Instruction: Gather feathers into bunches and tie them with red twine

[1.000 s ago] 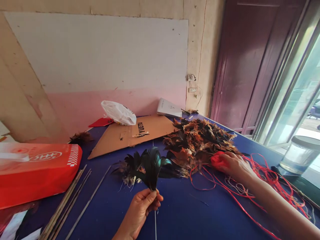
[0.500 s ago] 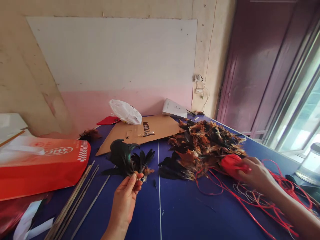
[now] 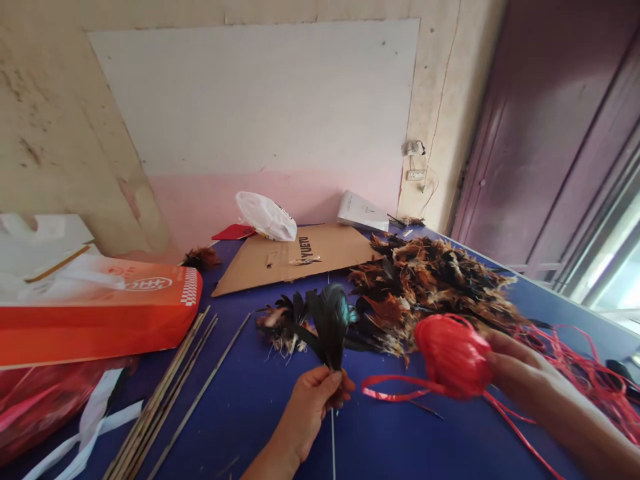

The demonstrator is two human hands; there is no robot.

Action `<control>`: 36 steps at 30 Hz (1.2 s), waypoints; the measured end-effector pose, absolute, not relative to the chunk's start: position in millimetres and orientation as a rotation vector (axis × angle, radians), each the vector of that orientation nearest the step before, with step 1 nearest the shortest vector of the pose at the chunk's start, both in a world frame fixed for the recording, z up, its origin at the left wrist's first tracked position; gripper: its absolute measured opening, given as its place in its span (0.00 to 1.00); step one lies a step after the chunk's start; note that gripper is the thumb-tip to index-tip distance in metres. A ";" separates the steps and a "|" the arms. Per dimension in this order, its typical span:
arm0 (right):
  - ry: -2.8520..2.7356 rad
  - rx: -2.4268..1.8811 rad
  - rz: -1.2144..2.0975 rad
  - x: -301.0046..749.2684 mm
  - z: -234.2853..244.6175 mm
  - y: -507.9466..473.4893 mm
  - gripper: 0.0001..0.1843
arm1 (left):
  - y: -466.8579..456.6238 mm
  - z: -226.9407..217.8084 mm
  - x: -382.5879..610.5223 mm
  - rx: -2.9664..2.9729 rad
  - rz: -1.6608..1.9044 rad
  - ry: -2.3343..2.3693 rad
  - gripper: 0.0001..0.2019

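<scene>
My left hand [image 3: 320,400] is closed on a small bunch of dark, green-glossed feathers [image 3: 331,320], pinching the quill ends with the tips pointing up and away. In my right hand [image 3: 515,370] is a ball of red plastic twine [image 3: 453,357], held above the table on the right. A loop of the twine sticks out to the left of the ball, and another strand trails down to the lower right. Behind the held bunch lies a smaller clump of feathers [image 3: 285,323] with pale roots. The large pile of brown and black feathers [image 3: 435,280] spreads beyond the ball.
Thin sticks [image 3: 165,393] lie on the blue table [image 3: 240,400] at left, beside an orange-red bag [image 3: 100,333] and white strips [image 3: 95,420]. A flat cardboard sheet [image 3: 345,247], white plastic bag [image 3: 265,217] and white box [image 3: 363,212] stand farther back. Tangled red twine [image 3: 595,373] lies at right.
My right hand has lifted the twine ball and brought it left and nearer. My left hand has moved right and nearer, with its feathers turned more upright. The view has shifted slightly left.
</scene>
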State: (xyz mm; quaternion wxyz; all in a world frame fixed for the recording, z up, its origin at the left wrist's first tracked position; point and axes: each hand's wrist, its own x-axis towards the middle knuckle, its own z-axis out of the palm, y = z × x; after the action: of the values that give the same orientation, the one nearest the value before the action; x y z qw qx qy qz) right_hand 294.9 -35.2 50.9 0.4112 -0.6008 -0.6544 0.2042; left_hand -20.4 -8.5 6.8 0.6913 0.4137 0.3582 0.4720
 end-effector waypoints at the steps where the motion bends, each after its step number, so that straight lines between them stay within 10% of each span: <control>1: -1.528 -1.392 0.783 289.0 48.6 -34.0 0.14 | -8.5 6.6 -20.1 0.931 1.050 0.801 0.09; 4: -1.186 -1.079 1.176 281.2 56.4 -30.0 0.11 | -5.7 7.1 -23.2 0.913 1.072 0.830 0.09; 22: -0.628 -0.519 1.185 269.5 139.5 -65.5 0.08 | -15.9 50.3 2.1 1.182 0.851 0.586 0.06; 36: -0.803 -1.364 0.181 347.2 66.7 -48.2 0.12 | -12.7 31.1 -7.0 0.635 0.939 0.554 0.04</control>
State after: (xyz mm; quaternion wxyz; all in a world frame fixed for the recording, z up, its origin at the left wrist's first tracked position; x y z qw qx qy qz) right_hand 347.2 -48.2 66.7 0.6990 -0.6123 -0.3604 0.0814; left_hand -7.0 -12.7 31.1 0.8076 0.2969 0.2590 0.4388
